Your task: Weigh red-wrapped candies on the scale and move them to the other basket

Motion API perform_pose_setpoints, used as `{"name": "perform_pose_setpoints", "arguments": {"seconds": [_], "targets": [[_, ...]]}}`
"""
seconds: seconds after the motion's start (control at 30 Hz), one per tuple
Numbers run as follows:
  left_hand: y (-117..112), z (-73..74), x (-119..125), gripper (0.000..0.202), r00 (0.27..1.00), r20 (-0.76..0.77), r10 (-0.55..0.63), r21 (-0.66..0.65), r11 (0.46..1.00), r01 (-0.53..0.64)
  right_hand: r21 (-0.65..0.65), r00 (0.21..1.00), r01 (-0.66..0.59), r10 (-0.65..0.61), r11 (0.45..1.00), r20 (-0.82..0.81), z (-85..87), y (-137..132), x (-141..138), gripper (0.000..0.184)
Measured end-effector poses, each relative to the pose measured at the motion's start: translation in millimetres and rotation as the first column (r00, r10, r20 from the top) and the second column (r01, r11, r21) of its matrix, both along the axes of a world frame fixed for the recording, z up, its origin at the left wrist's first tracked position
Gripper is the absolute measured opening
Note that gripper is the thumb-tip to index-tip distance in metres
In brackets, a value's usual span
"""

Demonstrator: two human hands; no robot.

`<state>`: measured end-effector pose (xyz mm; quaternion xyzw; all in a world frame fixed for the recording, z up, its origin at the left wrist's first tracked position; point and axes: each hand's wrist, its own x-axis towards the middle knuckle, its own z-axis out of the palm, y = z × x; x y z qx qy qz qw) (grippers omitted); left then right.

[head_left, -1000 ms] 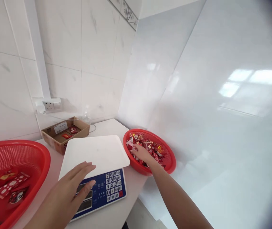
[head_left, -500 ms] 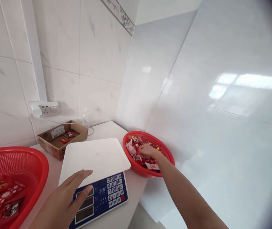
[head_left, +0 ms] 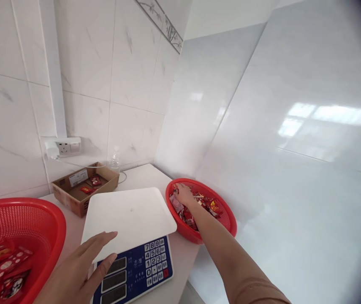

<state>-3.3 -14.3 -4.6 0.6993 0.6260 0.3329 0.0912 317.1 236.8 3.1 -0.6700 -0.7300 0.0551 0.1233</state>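
My left hand (head_left: pixel 80 266) hovers beside the front left of a digital scale (head_left: pixel 145 266), fingers apart and nothing in them. The scale's white weighing plate (head_left: pixel 129 215) bears nothing. My right hand (head_left: pixel 185 195) reaches into a red plastic basket (head_left: pixel 227 211) to the right of the scale. Its fingers stretch over small wrapped snacks (head_left: pixel 196 207) in red, pink and gold near the basket's far left side; the fingertips are partly lost among the wrappers.
At the left stands a larger red basket (head_left: pixel 52 215) with several snack packets (head_left: pixel 6 268) inside. Behind the scale sit an open cardboard box (head_left: pixel 69 198) with red packets, a clear bottle (head_left: pixel 115 160) and a wall socket (head_left: pixel 63 147). Walls close off the back and right.
My right hand has moved from the middle of the right basket toward its far left side, with the fingers now stretched out. My left hand stays nearly in place. The view has shifted slightly.
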Motion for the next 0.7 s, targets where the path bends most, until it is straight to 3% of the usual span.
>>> {"name": "perform_pose_setpoints", "arguments": {"seconds": [0.23,0.37,0.57,0.7], "targets": [[0.6,-4.9,3.6,0.042,0.999,0.039,-0.019,0.026,1.0,0.018,-0.036,0.992,0.108,-0.105,0.994,0.063,-8.1,9.4,-8.3,0.076],[-0.6,-1.9,4.5,0.04,0.997,0.067,-0.03,0.007,1.0,0.03,-0.029,0.994,0.1,-0.099,0.995,0.037,-2.3,2.0,-2.9,0.069],[-2.8,2.3,7.1,0.042,0.997,0.08,-0.015,-0.015,1.0,0.016,0.023,0.982,0.056,-0.051,0.998,-0.179,22.9,-15.4,9.1,0.05],[-2.4,7.8,11.2,0.041,0.994,0.106,-0.011,-0.052,0.998,0.016,0.093,0.921,-0.002,0.038,0.996,-0.388,42.2,-31.8,4.1,0.046]]}}
